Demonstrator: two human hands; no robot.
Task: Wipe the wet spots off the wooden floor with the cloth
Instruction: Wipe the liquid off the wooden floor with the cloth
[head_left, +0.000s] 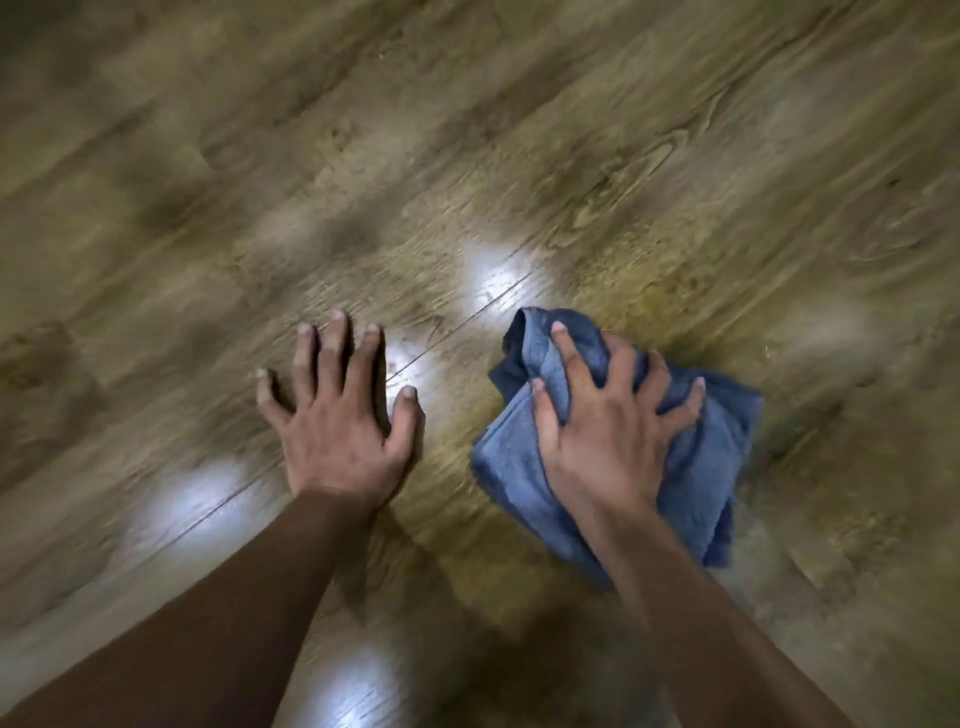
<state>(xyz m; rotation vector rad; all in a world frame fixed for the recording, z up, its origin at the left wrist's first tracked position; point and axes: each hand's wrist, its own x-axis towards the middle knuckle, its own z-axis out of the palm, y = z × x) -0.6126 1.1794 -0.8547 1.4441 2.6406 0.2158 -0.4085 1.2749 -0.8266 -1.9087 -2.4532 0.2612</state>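
A crumpled blue cloth (519, 467) lies on the wooden floor (519, 156) right of centre. My right hand (608, 441) presses down on top of it, fingers spread and curled into its folds. My left hand (343, 415) rests flat on the bare planks to the left of the cloth, fingers apart and holding nothing. A bright glossy patch (493, 275) shines on the floor just beyond the cloth, between the two hands. The picture is blurred, so single drops cannot be made out.
Brown wood-grain planks fill the whole view, with seams running diagonally. More bright reflections show near my left forearm (192, 499) and at the bottom edge (358, 686). No furniture or other objects are in view.
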